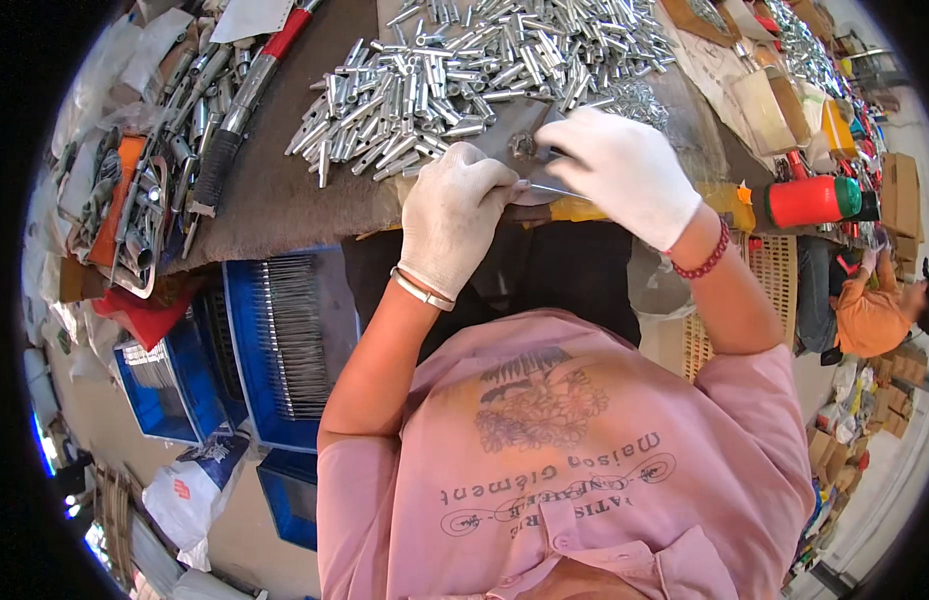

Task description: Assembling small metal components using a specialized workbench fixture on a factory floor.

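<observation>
My left hand [453,215], in a white glove, pinches one end of a thin metal rod [547,188] at the near edge of the workbench [275,190]. My right hand [625,170], also gloved, holds the rod's other end and covers a small metal fitting [525,146]. Just beyond both hands lies a large heap of short silver metal tubes [465,70]. A silver bracelet circles my left wrist and a red bead bracelet my right.
A blue crate [243,340] of long thin rods stands below the bench at left. Tools and a red-handled bar [247,85] lie at the bench's left end. A red and green bottle [813,200] and boxes sit right. Another person in orange [870,315] works at far right.
</observation>
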Motion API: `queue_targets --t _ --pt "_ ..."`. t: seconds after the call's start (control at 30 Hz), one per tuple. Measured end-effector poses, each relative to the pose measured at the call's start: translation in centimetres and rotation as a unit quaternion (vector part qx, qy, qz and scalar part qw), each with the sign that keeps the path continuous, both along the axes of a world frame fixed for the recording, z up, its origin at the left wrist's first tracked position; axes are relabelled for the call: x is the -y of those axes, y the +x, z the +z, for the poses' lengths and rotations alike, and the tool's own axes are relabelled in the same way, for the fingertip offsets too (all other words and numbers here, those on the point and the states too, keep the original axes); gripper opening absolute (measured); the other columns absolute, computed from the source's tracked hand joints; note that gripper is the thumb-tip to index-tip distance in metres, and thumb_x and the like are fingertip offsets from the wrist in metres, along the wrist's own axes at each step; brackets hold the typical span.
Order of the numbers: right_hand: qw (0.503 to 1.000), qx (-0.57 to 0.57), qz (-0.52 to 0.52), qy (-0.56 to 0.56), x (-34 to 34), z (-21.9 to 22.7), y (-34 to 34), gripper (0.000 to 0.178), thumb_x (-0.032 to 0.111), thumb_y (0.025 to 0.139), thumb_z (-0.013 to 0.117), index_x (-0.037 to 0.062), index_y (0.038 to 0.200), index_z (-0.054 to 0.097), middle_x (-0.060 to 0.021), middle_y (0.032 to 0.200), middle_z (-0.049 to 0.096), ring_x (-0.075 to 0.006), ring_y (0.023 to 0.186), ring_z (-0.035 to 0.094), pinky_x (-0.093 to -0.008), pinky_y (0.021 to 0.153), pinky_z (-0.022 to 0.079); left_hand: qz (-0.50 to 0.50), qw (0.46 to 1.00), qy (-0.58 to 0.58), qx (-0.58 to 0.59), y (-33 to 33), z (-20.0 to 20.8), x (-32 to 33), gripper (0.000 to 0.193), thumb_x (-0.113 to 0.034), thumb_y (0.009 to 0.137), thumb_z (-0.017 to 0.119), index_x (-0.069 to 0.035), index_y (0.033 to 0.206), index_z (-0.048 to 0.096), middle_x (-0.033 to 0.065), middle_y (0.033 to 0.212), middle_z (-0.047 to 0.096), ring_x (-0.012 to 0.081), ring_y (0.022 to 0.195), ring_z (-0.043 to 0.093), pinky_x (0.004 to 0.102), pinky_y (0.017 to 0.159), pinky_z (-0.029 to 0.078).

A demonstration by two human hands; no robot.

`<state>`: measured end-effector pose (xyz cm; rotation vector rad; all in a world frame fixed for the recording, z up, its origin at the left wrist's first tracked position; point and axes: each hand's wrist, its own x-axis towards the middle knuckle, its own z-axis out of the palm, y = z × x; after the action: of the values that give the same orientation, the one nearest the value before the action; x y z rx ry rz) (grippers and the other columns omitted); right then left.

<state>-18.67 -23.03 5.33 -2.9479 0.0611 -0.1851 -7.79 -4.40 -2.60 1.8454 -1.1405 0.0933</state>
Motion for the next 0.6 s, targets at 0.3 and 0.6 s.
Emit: queue_targets --t 0.3,0.6 --pt "0.979 0.109 -0.136 0.101 2.0 -4.0 -5.4 0.032 0.009 0.087 0.076 0.0097 0.119 0.070 -0.0127 0.103 0.067 -0.0352 0.097 0.068 -0.0411 0.084 0.055 -0.008 0.998 0.037 -0.042 0.3 -0.4 0.2 0.011 -0.009 0.078 0.082 -0.010 0.086 0.075 0.0095 0.087 0.065 0.0328 0.083 0.066 0.0435 0.072 0.053" --pt "0.985 0.150 -0.079 0.032 -1.2 -3.6 -7.5 0.049 0.002 0.087 0.073 0.0231 0.131 0.072 -0.0063 0.094 0.068 -0.0274 0.075 0.068 -0.0361 0.066 0.056 -0.017 0.997 0.040 -0.068 0.1 0.0 0.3 0.013 -0.009 0.080 0.084 -0.009 0.088 0.075 0.0086 0.087 0.066 0.0302 0.083 0.067 0.0400 0.072 0.053"
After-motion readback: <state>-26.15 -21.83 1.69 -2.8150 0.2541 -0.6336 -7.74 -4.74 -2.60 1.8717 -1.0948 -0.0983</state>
